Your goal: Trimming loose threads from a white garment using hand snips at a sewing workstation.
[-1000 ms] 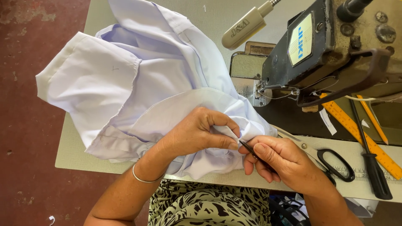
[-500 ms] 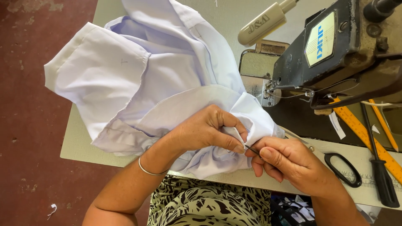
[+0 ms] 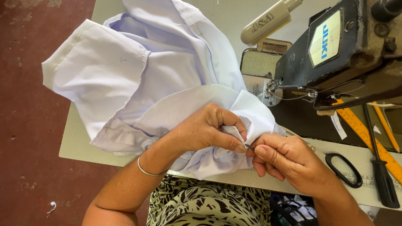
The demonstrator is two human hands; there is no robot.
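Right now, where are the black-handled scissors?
In the head view the scissors lie on the table at lower right, just past the right hand and beside the black-handled screwdriver, below the sewing machine.

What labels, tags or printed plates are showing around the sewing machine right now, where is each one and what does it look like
Badge plate: front of the dark sewing machine head, upper right; rounded rectangle, pale cream with blue lettering.
Lamp housing: above the needle area, top centre; cream cylinder with dark printed lettering.
Paper tag: hanging below the machine head, right; small white strip, too small to tell any print.
No packages or screens.
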